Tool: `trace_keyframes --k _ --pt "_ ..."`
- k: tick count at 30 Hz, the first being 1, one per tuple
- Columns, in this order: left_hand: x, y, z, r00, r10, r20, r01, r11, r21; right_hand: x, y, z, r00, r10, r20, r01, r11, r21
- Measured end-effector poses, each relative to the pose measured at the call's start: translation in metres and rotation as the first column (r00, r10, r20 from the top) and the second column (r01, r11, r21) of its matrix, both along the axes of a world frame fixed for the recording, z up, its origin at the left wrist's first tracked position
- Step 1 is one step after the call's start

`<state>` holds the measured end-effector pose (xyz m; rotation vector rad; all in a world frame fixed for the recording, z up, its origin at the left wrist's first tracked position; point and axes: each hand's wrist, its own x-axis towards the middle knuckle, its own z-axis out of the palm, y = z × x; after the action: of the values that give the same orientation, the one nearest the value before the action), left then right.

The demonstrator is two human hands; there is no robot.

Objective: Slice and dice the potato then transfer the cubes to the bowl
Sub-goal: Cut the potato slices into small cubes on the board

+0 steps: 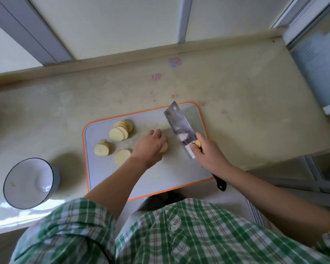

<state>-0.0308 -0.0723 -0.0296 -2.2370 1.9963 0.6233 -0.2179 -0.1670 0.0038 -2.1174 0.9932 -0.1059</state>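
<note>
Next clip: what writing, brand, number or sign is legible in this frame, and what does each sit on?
No text can be read in this frame.
The yellow sticker on the cleaver, next to the handle: too small and blurred to read.
The purple scribble on the counter: blurred, no letters to make out.
The pink scribble on the counter: blurred too, unreadable.
</note>
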Motion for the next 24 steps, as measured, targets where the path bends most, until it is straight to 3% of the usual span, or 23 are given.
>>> trace_keyframes --k 4,8,18,24 --pt "-0.021 0.015 -0.009 0.933 0.352 -0.070 -0.357 0.931 -0.075 0.004 0.002 -0.005 0.996 0.054 -0.066 -0.055 0.998 -0.007" --pt "-0.036 0.022 -0.011 0.819 0.538 -0.201 -0.565 0.817 -0.114 0.009 0.006 -0.011 0.976 0.137 -0.171 -0.152 0.985 -0.078" --pt "-0.033 0.030 -0.008 0.677 0.668 -0.310 -0.711 0.702 -0.040 0.012 0.029 -0.010 0.928 0.259 -0.267 -0.309 0.936 -0.169" --pt "-0.034 0.029 -0.009 0.690 0.661 -0.295 -0.699 0.715 -0.033 0.014 0.014 -0.001 0.935 0.244 -0.257 -0.299 0.933 -0.202"
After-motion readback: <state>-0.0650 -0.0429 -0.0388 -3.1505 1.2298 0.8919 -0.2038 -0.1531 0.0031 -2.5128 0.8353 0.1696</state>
